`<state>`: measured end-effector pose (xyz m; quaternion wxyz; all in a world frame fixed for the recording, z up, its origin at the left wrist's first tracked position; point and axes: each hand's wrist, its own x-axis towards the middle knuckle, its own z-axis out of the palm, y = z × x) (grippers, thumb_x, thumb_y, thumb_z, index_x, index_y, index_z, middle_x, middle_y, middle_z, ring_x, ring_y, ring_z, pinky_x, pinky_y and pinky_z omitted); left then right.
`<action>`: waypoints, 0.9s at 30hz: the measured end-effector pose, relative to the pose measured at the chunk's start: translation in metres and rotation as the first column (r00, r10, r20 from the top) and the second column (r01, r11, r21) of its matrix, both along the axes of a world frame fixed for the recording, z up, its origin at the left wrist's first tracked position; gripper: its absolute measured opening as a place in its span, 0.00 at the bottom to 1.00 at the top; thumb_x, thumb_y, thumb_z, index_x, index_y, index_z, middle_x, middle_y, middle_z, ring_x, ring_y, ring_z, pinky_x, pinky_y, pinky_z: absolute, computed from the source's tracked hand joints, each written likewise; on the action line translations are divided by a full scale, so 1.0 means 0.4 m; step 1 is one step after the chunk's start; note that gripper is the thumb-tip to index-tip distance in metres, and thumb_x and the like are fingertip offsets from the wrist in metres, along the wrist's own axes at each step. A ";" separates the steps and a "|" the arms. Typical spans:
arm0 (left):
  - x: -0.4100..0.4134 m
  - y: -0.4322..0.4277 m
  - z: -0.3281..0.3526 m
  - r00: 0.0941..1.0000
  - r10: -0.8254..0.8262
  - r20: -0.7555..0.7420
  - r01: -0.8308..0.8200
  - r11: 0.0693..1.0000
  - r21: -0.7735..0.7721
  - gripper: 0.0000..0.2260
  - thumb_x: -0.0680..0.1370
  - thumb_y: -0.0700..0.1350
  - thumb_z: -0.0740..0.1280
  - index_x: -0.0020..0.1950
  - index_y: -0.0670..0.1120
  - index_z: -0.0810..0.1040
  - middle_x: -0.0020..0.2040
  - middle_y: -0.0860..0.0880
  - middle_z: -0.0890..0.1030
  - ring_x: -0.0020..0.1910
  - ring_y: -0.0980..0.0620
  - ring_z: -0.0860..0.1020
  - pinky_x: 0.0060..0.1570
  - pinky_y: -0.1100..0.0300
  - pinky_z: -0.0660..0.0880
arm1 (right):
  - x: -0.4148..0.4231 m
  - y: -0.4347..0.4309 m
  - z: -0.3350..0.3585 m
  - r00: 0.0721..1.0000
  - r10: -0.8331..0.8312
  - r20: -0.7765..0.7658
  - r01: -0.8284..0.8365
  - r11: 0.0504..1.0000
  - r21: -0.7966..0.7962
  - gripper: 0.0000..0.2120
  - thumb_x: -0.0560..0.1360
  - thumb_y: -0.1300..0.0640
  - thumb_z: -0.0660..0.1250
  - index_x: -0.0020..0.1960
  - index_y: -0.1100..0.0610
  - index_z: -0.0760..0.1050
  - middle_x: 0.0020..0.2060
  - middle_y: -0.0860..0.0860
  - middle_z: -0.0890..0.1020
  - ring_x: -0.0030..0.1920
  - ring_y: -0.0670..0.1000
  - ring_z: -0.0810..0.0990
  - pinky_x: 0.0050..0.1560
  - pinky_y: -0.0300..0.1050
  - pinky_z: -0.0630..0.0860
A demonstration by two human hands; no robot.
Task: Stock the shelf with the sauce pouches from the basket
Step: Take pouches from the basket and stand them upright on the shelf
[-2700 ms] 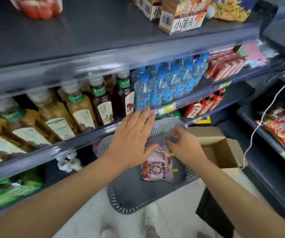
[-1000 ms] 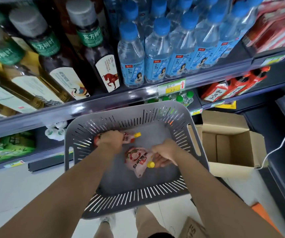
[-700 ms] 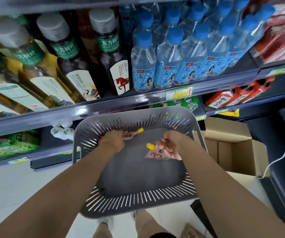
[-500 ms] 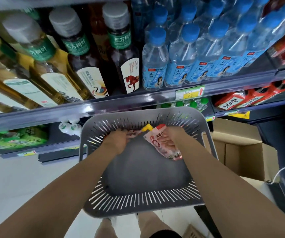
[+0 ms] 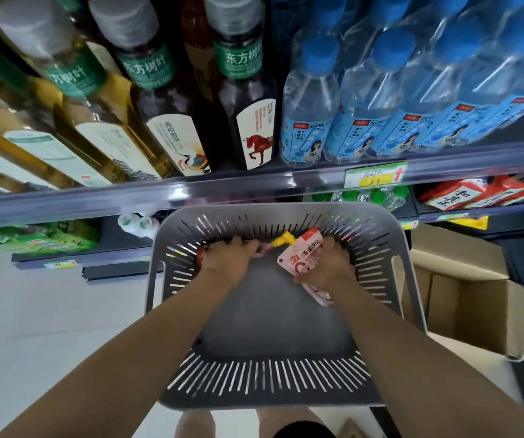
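Note:
A grey slotted basket (image 5: pixel 273 371) sits below me, its far rim just under the shelf edge (image 5: pixel 254 184). My left hand (image 5: pixel 230 256) is closed around a sauce pouch (image 5: pixel 262 248) at the far side of the basket; only a pink-white strip and its yellow cap show. My right hand (image 5: pixel 328 267) grips a second red-and-white sauce pouch (image 5: pixel 301 257), held tilted above the basket floor. The basket floor between my forearms shows no other pouch.
Tea bottles (image 5: pixel 248 99) and blue-capped water bottles (image 5: pixel 311 99) fill the shelf above the basket. Red packs (image 5: pixel 463 197) lie on the lower shelf at right. An open cardboard box (image 5: pixel 463 298) stands right of the basket. White floor lies to the left.
Both hands went into the basket and each closed on a pouch. The right hand lifted its pouch off the basket floor toward the far rim, beside the left hand.

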<state>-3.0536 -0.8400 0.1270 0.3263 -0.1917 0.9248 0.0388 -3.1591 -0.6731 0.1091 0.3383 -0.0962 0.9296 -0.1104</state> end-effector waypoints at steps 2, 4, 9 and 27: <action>-0.004 0.014 0.003 1.000 -0.017 0.000 0.017 0.999 -0.029 0.21 0.79 0.40 0.55 0.72 0.50 0.62 0.66 0.42 0.68 0.64 0.38 0.70 0.60 0.44 0.69 | -0.002 0.004 -0.002 1.000 -0.030 0.006 0.030 0.999 -0.017 0.42 0.53 0.46 0.81 0.62 0.55 0.67 0.59 0.53 0.76 0.62 0.56 0.73 0.61 0.53 0.73; -0.010 0.027 0.006 0.998 -0.059 -0.022 0.057 0.996 -0.062 0.20 0.79 0.39 0.54 0.71 0.46 0.65 0.66 0.42 0.68 0.65 0.40 0.67 0.62 0.46 0.67 | -0.012 0.009 -0.002 0.991 -0.102 0.086 0.110 0.988 -0.104 0.31 0.57 0.51 0.81 0.56 0.55 0.75 0.52 0.52 0.82 0.55 0.54 0.80 0.57 0.48 0.77; -0.011 0.019 0.012 0.989 0.096 -0.114 -0.093 0.995 0.031 0.15 0.79 0.39 0.58 0.65 0.44 0.74 0.63 0.43 0.70 0.64 0.42 0.69 0.61 0.48 0.70 | -0.027 0.023 0.014 0.988 -0.073 0.135 0.094 0.984 -0.152 0.22 0.64 0.58 0.78 0.56 0.57 0.78 0.50 0.54 0.84 0.52 0.55 0.82 0.55 0.46 0.77; 0.201 -0.110 0.444 0.580 0.459 -0.673 0.100 0.780 0.617 0.10 0.78 0.35 0.63 0.57 0.39 0.79 0.52 0.47 0.82 0.51 0.53 0.79 0.46 0.62 0.75 | 0.155 0.045 0.416 0.897 -0.443 0.011 0.390 0.778 -0.493 0.19 0.65 0.56 0.78 0.50 0.66 0.80 0.48 0.59 0.84 0.49 0.58 0.83 0.50 0.51 0.79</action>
